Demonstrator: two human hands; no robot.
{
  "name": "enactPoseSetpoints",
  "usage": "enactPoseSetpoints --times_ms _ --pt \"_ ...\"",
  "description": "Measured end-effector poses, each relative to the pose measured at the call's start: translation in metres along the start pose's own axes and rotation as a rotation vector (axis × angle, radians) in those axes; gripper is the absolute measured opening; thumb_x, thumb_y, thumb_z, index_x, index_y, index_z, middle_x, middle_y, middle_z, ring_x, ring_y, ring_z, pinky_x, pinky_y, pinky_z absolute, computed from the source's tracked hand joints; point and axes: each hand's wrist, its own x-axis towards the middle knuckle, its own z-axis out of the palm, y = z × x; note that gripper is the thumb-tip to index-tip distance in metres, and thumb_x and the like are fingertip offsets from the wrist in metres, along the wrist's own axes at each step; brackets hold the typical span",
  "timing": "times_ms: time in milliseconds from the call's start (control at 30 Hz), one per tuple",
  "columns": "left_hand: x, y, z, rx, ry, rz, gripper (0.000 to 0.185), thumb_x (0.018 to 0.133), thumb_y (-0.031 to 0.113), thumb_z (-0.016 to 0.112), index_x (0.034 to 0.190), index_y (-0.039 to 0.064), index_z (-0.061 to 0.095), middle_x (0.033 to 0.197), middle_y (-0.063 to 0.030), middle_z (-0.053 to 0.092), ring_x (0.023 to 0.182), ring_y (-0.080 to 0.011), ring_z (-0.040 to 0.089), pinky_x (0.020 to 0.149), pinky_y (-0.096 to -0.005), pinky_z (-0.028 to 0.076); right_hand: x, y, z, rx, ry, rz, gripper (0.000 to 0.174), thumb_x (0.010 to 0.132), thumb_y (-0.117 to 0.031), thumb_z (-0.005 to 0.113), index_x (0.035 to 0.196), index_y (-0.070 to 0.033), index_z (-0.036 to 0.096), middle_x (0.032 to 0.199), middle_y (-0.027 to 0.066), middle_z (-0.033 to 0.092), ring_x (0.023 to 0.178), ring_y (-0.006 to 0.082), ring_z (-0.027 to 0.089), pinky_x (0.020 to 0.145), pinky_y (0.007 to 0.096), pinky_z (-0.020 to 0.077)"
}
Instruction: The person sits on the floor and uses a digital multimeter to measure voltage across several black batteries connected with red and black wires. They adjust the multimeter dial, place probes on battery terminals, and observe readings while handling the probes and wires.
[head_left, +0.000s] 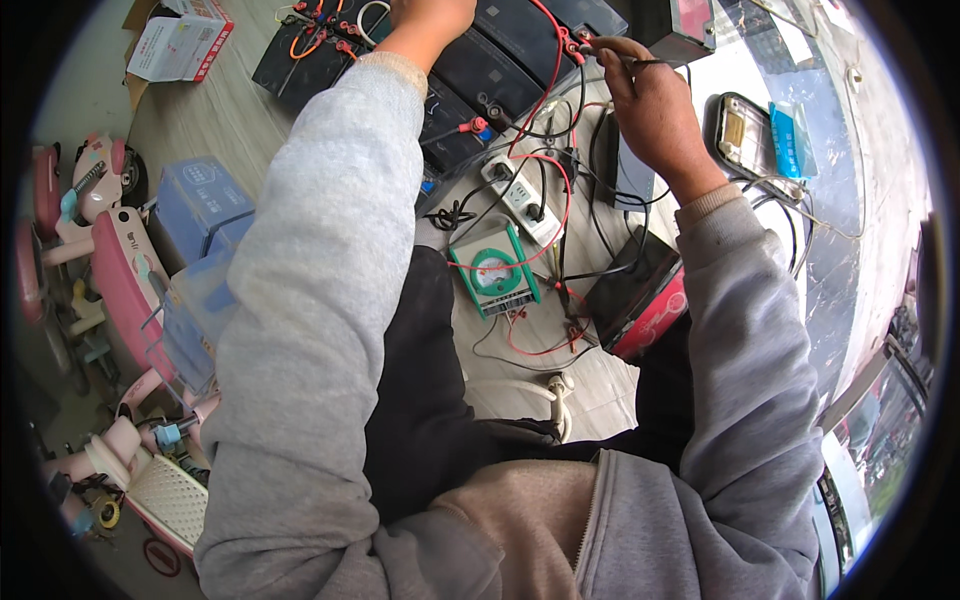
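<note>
At the top edge my left hand (433, 21) reaches over a group of black batteries (484, 73); its fingers are cut off by the frame. My right hand (651, 105) pinches a slim dark probe-like tool (651, 63), its tip by a red-capped battery terminal (573, 46). A red wire (556, 71) runs from that spot. Another red-booted connector (472, 126) sits on a nearer battery. Between my knees lies a green and white analog meter (495, 271) with a dial, beside a white power strip (525, 201) with black plugs in it.
A black and red battery (637, 296) and a grey box (634, 174) stand among loose cables at right. Beyond them lies an open casing (750, 139) with a blue packet (789, 139). At left are a carton (184, 45), blue batteries (204, 196) and a pink child's bike (129, 274).
</note>
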Motion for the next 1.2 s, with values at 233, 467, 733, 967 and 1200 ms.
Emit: enactPoseSetpoints --times_ms 233,467,733,967,1200 --pt "0.023 -0.018 -0.011 -0.035 -0.081 0.313 0.037 0.099 0.035 0.058 0.109 0.003 0.074 0.108 -0.0246 0.072 0.106 -0.0422 0.068 0.091 -0.0476 0.053 -0.001 -0.009 -0.006 0.039 0.030 -0.036 0.024 0.099 -0.021 0.062 0.109 -0.002 0.073 0.094 0.0252 0.073 0.087 0.0446 0.070 0.079 0.0497 0.0555" --pt "0.041 -0.021 -0.024 -0.066 -0.329 0.282 0.032 0.099 0.030 0.057 0.106 0.003 0.073 0.103 -0.0184 0.074 0.099 -0.0357 0.070 0.086 -0.0428 0.053 0.003 -0.016 -0.010 0.034 0.016 -0.014 0.026 0.100 -0.025 0.061 0.107 -0.002 0.073 0.093 0.0241 0.072 0.087 0.0439 0.069 0.079 0.0503 0.0541" --pt "0.048 -0.026 -0.031 -0.039 -0.337 0.328 0.037 0.100 0.032 0.057 0.112 0.001 0.074 0.108 -0.0177 0.075 0.105 -0.0331 0.070 0.091 -0.0404 0.053 0.002 -0.011 -0.006 -0.015 0.008 -0.008 0.029 0.103 -0.031 0.057 0.104 -0.005 0.071 0.089 0.0231 0.071 0.086 0.0437 0.068 0.078 0.0524 0.0521" --pt "0.037 -0.025 -0.026 -0.093 -0.273 0.334 0.039 0.101 0.033 0.056 0.112 0.000 0.073 0.105 -0.0178 0.076 0.101 -0.0333 0.072 0.088 -0.0412 0.054 0.000 -0.008 -0.002 -0.121 -0.008 0.020 0.030 0.104 -0.034 0.055 0.105 -0.010 0.071 0.087 0.0176 0.074 0.088 0.0368 0.071 0.085 0.0485 0.0523" --pt "0.032 -0.018 -0.021 -0.078 -0.233 0.289 0.040 0.100 0.046 0.057 0.115 0.014 0.076 0.110 -0.0192 0.074 0.105 -0.0418 0.068 0.090 -0.0469 0.054 0.002 -0.005 -0.005 -0.020 0.042 -0.074 0.020 0.101 -0.019 0.061 0.111 -0.005 0.072 0.097 0.0211 0.073 0.089 0.0421 0.069 0.078 0.0475 0.0550"
